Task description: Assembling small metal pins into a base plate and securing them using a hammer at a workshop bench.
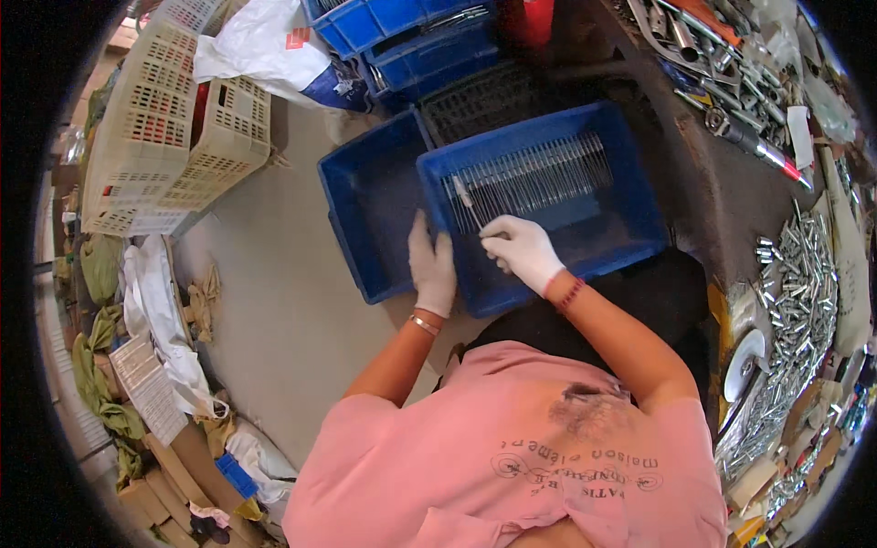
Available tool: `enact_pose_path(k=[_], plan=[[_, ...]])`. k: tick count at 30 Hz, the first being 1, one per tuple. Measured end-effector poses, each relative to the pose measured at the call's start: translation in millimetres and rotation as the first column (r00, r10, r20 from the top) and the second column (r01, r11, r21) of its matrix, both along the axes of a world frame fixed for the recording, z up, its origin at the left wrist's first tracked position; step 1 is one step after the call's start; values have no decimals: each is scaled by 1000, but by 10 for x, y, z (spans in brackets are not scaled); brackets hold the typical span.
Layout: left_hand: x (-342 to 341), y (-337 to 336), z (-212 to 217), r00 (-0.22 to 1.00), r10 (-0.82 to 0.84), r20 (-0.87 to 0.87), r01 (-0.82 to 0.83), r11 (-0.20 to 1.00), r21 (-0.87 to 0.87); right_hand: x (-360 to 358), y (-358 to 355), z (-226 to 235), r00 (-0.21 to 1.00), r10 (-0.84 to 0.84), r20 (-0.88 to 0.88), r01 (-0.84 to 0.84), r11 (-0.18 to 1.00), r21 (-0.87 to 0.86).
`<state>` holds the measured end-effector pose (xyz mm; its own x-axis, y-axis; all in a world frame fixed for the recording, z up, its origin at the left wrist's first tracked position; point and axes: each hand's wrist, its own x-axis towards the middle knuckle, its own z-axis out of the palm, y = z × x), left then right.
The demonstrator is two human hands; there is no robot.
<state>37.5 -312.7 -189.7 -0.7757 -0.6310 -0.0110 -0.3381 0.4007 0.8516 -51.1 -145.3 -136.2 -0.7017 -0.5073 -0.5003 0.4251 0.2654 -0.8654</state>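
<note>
My right hand [523,251], in a white glove, pinches a thin metal rod [464,196] with a thicker pale upper end. It is held slantwise over the left part of a blue plastic bin [585,245]. In that bin, many similar slim metal rods [530,179] lie side by side in a row along the far half. My left hand [432,269], gloved too, has its fingers stretched and thumb apart, and holds nothing. It is at the near right side of a second blue bin [361,233], beside the wall of the first.
Stacked blue bins [429,59] and a white sack [265,50] stand beyond. Cream plastic crates [151,137] are at the far left. To the right, a dark bench [690,137] bears tools, including a red-tipped power tool [767,155], and a heap of small metal sleeves [799,283].
</note>
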Motion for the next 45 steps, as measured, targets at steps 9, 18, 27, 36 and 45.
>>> enact_pose_path(k=[9, 18, 27, 36, 45], plan=[[36, 175, -139, 995, -46, -88, 60, 984, 166, -211, -659, -1201, 988, 36, -147, 7, 960, 281], [98, 171, -187, 996, -49, -78, 60, 988, 141, -246, -842, -1508, 951, 146, -274, 13, 863, 505], [-23, 210, -172, 992, -98, -75, 104, 990, 93, -380, -328, -820, 980, 62, -190, 5, 943, 332], [-318, 157, 156, 958, -261, -118, 172, 854, -491, 450, 1246, 475, 880, -391, -270, 393, 918, -50], [-1247, 2968, 2119, 19, -949, -314, 942, 121, -312, 1849, 2570, 1439, 637, -744, -199, 756, 654, -22]])
